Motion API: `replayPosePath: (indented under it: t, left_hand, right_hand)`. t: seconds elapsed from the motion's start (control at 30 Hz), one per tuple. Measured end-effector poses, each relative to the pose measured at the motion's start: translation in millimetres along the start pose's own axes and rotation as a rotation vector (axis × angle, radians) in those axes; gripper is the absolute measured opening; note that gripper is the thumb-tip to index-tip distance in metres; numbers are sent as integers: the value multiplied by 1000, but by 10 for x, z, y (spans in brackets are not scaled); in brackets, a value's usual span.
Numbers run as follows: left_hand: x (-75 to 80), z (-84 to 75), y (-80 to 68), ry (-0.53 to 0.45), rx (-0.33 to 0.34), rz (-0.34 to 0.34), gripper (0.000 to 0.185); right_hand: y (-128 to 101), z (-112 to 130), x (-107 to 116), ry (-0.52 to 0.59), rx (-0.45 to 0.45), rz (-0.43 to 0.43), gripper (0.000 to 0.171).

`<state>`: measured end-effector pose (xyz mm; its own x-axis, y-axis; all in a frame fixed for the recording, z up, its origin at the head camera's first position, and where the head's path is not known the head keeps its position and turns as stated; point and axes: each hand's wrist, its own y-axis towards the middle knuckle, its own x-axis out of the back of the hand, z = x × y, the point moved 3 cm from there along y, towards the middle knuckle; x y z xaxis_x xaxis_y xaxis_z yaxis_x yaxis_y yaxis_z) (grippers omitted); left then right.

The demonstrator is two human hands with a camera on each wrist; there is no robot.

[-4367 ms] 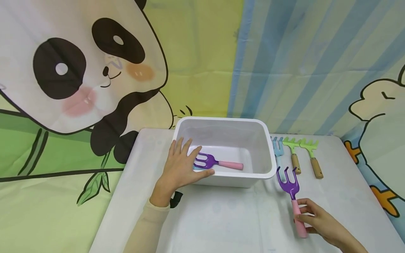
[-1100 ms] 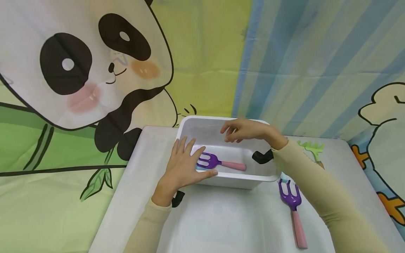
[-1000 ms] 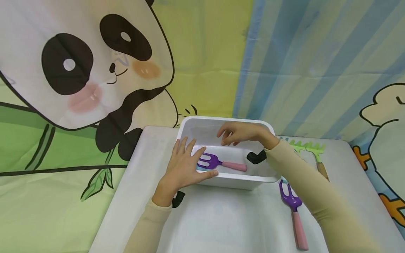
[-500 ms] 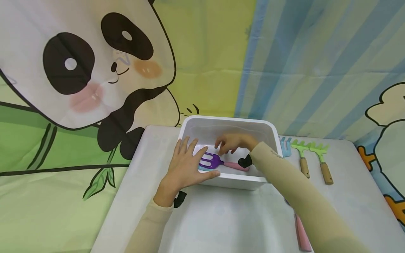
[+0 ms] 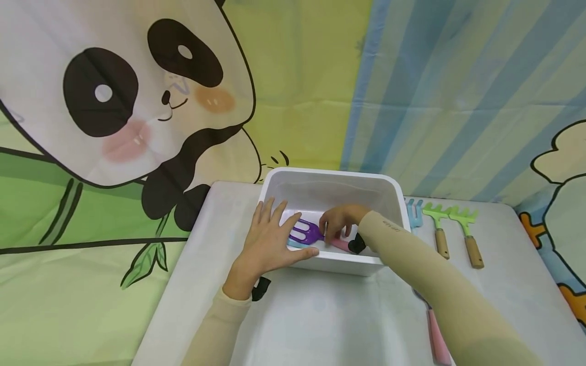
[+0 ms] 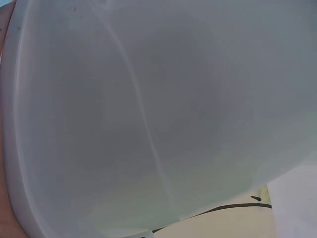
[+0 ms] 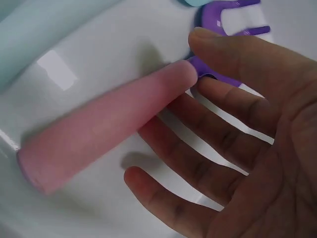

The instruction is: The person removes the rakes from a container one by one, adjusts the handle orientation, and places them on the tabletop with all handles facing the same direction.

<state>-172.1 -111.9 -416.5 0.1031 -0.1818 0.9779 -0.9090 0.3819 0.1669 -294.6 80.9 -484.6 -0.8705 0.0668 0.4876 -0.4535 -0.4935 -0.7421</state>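
The right hand [image 5: 340, 223] reaches into the white bin [image 5: 386, 188], fingers loosely spread around the purple fork with the pink handle [image 7: 104, 129] lying on the bin floor, touching it without a firm grip. The left hand [image 5: 267, 244] rests flat with straight fingers on the bin's near-left rim.

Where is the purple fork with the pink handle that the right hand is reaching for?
In the head view, the purple fork lies inside the white bin, between the left hand and right hand.
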Motion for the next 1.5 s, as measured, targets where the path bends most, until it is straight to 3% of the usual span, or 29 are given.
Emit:
replayPosePath:
  t: [0.33, 0.57, 0.7, 0.9, 1.2, 1.5]
  left_hand:
    - [-1, -8, -8, -11, -10, -6, 104]
    - [14, -11, -7, 0, -8, -3, 102]
    - [12, -7, -7, 6, -6, 4, 102]
    - [-4, 2, -2, 6, -8, -7, 102]
    - [-5, 4, -3, -3, -8, -12, 103]
    - [-8, 4, -4, -17, -3, -5, 105]
  right_hand:
    - [92, -47, -117, -173, -95, -64, 21]
    - [31, -2, -60, -290, -95, -120, 12]
    - [-3, -10, -20, -194, -99, -103, 12]
    - [-45, -16, 33, -48, -75, 29, 17]
    - [-152, -47, 103, 102, -112, 105, 41]
    - [-238, -23, 224, 19, -49, 127, 44]
